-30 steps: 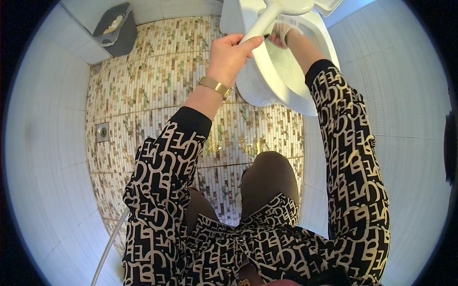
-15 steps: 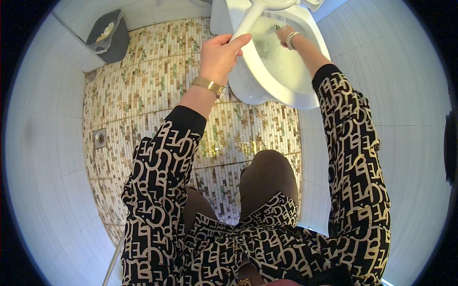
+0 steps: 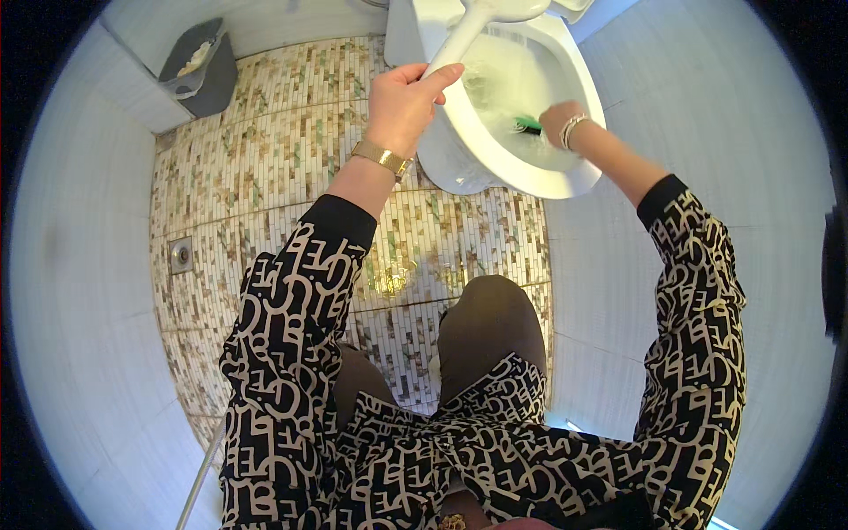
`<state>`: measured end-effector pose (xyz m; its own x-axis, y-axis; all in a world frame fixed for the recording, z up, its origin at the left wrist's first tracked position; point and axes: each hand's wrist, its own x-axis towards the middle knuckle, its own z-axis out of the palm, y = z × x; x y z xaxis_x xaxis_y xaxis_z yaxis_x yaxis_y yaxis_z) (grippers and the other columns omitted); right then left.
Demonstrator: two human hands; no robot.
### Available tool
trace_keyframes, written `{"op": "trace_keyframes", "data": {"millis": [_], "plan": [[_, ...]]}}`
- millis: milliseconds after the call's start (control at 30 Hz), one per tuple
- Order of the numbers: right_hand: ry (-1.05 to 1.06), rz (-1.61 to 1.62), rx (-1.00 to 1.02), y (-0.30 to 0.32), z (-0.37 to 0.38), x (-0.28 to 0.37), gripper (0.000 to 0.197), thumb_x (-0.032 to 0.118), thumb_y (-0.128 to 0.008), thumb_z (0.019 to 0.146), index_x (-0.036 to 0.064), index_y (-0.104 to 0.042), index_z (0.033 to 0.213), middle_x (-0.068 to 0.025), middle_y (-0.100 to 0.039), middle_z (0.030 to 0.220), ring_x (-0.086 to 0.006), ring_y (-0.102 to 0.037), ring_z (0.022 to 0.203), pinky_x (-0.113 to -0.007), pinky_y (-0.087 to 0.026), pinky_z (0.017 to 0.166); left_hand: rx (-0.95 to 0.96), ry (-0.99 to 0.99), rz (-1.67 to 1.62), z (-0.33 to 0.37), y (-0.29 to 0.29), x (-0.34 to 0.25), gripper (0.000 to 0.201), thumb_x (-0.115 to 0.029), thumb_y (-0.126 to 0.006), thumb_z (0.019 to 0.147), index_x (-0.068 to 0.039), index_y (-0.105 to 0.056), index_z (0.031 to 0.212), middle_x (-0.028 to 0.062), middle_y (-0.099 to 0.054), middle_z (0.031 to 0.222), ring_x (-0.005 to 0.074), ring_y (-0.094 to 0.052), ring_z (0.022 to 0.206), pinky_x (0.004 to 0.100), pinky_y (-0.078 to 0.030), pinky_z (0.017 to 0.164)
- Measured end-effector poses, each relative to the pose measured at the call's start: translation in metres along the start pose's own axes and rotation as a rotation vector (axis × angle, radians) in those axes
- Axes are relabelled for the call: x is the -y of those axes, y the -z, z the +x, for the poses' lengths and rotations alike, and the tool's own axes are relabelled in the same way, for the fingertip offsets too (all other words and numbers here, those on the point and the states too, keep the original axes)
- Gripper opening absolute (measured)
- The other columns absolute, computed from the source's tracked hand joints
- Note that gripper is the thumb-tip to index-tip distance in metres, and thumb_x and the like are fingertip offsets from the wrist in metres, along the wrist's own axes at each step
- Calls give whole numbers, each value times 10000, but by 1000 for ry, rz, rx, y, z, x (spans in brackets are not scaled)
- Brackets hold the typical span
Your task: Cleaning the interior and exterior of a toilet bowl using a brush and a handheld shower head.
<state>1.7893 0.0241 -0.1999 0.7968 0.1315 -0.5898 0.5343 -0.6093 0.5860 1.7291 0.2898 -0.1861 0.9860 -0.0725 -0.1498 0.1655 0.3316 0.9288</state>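
Observation:
My left hand (image 3: 409,106) is closed round the handle of a white shower head (image 3: 461,37), held over the left side of the toilet bowl. Water sprays from it into the white toilet (image 3: 552,184), whose seat is up or absent; I cannot tell which. Inside the bowl, low and toward its near right side, my right hand (image 3: 562,124) is closed on a small green and black brush (image 3: 528,125). The brush rests against or just above the bowl's inner wall, partly blurred by splashing water. Most of its handle is hidden in my fist.
A grey bin (image 3: 205,81) with a liner and waste in it stands in the far left corner. Mosaic-patterned tiles (image 3: 265,185) cover the floor, wet and shiny near my knees. A square drain (image 3: 180,255) lies at the left. Pale tiled walls (image 3: 636,265) close in on both sides.
My right hand has moved from the far part of the bowl toward its near right side, bringing the brush into sight. My left hand and the shower head have hardly moved.

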Motion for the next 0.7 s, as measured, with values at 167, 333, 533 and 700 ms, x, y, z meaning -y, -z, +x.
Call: {"op": "trace_keyframes", "data": {"millis": [167,333,533,700], "plan": [[-370,80,-148,-29,51,-49,195,132,-594,795,51,-698,938,-93,-694,929,-275,-679,811,-432,-552,594,7,5,5,1,-13,6,310,-290,-740,762,-25,-654,898,-6,-540,644,39,-375,412,202,-247,388],[-277,108,-104,-19,42,-25,164,119,-571,812,53,-688,907,-135,-684,917,-265,-669,853,-359,-538,695,32,-36,37,-3,-7,4,315,-290,-732,773,-13,-650,897,-5,-539,649,38,-372,413,202,-248,390],[117,258,2,14,-15,36,238,86,-540,748,0,-681,919,-185,-675,851,-305,-665,782,-385,-519,674,30,-15,47,-4,3,0,329,-294,-721,785,-3,-648,919,-6,-538,655,38,-359,411,203,-250,393],[174,912,-101,19,-13,17,272,195,-483,831,-8,-662,802,-149,-606,608,-207,-539,495,-363,-445,516,56,-21,21,2,-9,0,331,-294,-722,783,-5,-648,927,-8,-539,657,36,-361,413,201,-246,392]]}}
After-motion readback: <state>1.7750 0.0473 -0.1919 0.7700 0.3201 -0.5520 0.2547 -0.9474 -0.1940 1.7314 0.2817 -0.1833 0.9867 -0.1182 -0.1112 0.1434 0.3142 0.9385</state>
